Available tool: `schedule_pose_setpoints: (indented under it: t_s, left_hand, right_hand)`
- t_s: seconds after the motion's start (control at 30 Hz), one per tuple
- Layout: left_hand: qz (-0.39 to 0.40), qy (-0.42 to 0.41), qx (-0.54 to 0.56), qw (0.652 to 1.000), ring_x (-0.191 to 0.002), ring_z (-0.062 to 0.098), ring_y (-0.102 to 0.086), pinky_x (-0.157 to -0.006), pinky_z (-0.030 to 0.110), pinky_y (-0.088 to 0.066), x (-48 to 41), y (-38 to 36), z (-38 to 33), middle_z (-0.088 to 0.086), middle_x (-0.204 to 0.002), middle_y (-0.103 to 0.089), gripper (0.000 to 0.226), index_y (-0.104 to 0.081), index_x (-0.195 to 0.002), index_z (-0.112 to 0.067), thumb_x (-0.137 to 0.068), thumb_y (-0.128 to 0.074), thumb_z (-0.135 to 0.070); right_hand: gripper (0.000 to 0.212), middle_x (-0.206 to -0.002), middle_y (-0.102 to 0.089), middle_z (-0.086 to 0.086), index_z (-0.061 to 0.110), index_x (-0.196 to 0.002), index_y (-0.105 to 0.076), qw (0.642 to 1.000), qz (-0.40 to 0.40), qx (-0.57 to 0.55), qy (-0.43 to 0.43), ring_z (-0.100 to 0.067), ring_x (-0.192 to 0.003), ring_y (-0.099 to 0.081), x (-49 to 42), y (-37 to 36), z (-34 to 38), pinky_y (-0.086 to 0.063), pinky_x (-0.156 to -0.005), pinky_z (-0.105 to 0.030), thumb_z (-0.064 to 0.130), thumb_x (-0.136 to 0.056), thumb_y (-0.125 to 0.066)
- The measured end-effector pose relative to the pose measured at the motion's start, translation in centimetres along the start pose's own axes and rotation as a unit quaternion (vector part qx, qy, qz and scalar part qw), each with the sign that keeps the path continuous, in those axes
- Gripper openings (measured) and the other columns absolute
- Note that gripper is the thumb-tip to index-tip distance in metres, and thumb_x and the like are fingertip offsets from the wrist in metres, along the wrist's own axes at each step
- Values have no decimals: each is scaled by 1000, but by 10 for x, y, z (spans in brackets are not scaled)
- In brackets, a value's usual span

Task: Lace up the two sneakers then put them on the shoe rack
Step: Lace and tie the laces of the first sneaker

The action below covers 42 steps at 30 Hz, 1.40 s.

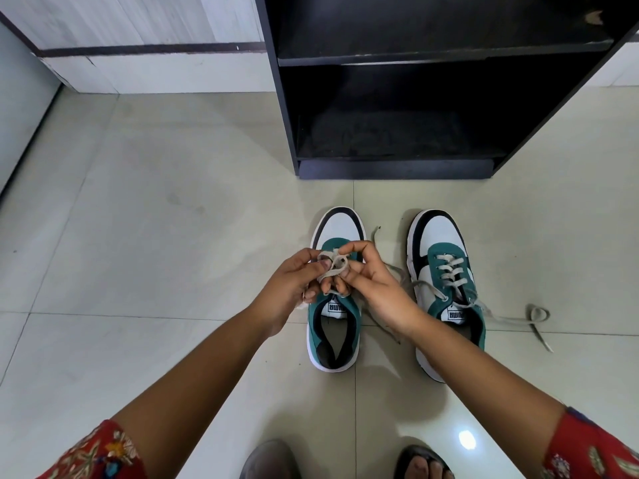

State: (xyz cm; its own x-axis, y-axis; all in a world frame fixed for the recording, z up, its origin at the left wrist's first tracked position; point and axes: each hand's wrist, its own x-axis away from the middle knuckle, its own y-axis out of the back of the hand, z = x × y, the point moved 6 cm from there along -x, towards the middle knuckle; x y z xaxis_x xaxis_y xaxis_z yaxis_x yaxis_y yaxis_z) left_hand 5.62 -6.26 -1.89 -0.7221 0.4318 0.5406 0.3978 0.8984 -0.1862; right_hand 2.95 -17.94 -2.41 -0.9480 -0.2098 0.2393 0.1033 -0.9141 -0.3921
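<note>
Two green, white and black sneakers stand side by side on the tiled floor, toes pointing at the shoe rack (397, 167). Over the left sneaker (333, 326), my left hand (294, 281) and my right hand (373, 285) meet, both pinching loops of its beige lace (332, 264) above the tongue. The right sneaker (446, 271) is laced through its eyelets, but its lace ends (532, 316) trail loose across the floor to the right.
The dark shoe rack has an open lower shelf (397, 133) and an upper shelf (442, 50). A white wall panel (138, 63) runs at the back left. My feet (422, 464) show at the bottom edge. Pale floor tiles (155, 236) stretch left.
</note>
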Motion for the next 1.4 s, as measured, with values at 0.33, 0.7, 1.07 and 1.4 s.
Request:
schedule_pose_setpoints:
  t_s: [0.33, 0.7, 1.07, 1.4]
  left_hand:
    - [-76, -117, -185, 973, -54, 0, -55, -56, 8, -40, 8, 5, -14, -1, -71, -66, 15, -57, -79, -17, -78, -72, -15]
    - [-112, -364, -569, 729, -73, 17, -56, -54, 30, -51, 17, -10, -34, 3, -74, -68, 11, -51, -77, -17, -78, -62, -15]
    - [-84, 42, 22, 995, -45, 11, -35, -44, 22, -26, 6, 11, 5, 1, -51, -43, 32, -48, -55, -16, -79, -66, -5]
    - [-103, 74, 113, 985, -77, 10, -55, -68, 28, -36, 13, 32, 20, 0, -108, -72, 16, -60, -80, -18, -89, -53, -30]
  right_hand:
    - [15, -43, -56, 4, 11, -82, -50, 988, -148, 30, -24, -10, -41, -51, -1, 16, 0, -48, -57, -23, 8, -95, -43]
    - [20, -45, -53, 4, 9, -94, -58, 985, -133, -39, -105, -8, -42, -47, -4, 11, -1, -47, -47, -19, 11, -97, -39]
    - [18, -96, -60, 4, 19, -66, -64, 946, -129, 298, 19, -2, -94, -58, 20, 11, 14, -40, -86, -10, 33, -74, -73]
    - [25, -75, -66, -1, 17, -70, -64, 966, -207, 107, -114, -15, -73, -56, 47, 28, 11, -43, -66, -24, 9, -89, -50]
